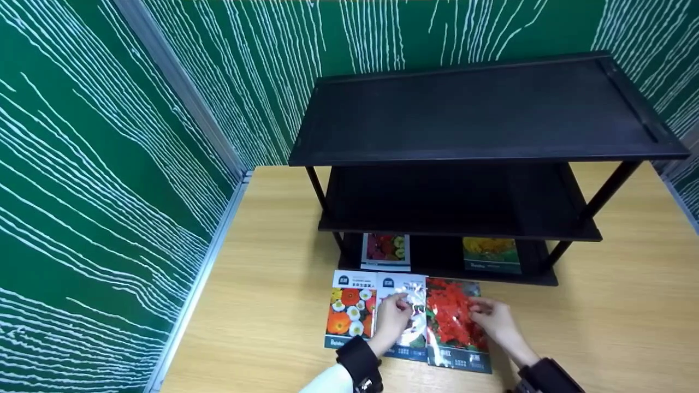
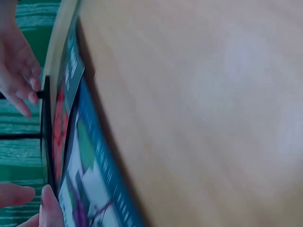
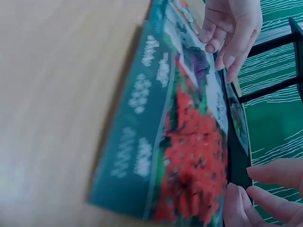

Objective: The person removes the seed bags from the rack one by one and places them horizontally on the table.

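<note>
Three flower seed packets lie side by side on the table in the head view: one with orange and white blooms (image 1: 349, 314), a paler middle one (image 1: 418, 311), and one with red flowers (image 1: 450, 314). My left hand (image 1: 392, 319) is over the middle packet, its fingers loosely bent. At the right edge of the red packet is my right hand (image 1: 501, 323), fingers relaxed. In the right wrist view, the right thumb and fingers (image 3: 270, 196) are beside the red packet with a gap between them. The left hand (image 3: 234, 33) appears there with nothing in its fingers.
Behind the packets stands a black three-tier rack (image 1: 480, 114). On its bottom shelf lie a packet with pink and red flowers (image 1: 385, 252) at left and one with yellow flowers (image 1: 491, 255) at right. Green walls (image 1: 109, 164) with white lines enclose the wooden table (image 1: 262, 262).
</note>
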The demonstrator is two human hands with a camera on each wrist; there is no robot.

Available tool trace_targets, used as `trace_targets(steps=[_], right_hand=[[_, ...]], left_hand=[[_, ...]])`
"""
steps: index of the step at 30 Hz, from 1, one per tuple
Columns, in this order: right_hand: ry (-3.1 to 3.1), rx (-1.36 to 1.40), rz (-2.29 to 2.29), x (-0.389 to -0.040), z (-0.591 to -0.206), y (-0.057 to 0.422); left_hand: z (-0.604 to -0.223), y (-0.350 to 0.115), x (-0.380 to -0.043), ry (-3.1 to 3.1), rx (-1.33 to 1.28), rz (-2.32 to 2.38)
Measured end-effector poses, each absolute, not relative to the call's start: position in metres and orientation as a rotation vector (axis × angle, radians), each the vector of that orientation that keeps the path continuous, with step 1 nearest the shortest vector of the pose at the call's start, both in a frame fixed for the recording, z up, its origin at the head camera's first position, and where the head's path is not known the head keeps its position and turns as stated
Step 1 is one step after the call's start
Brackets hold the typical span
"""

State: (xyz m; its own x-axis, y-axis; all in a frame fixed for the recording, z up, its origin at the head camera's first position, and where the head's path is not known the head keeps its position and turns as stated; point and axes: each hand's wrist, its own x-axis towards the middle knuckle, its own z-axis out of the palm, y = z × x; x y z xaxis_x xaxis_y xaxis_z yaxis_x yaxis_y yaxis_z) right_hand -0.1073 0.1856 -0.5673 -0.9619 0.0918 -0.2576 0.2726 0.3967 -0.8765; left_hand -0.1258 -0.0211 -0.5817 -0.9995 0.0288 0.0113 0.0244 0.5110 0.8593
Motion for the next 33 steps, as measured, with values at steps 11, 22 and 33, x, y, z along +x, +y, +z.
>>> trace_targets(steps=[11, 22, 33], right_hand=[[2.499, 0.229, -1.691, -0.138, -0.557, 0.168], [2.416, 0.138, -1.756, -0.166, -0.555, 0.158], [2.327, 0.135, -1.868, -0.192, -0.559, 0.141]], left_hand=[[-0.565, -0.039, -0.159, 2.739, -0.021, 1.528], [-0.563, -0.052, -0.186, 2.731, 0.010, 1.558], [-0.666, -0.070, -0.258, 3.091, 0.136, 1.467]])
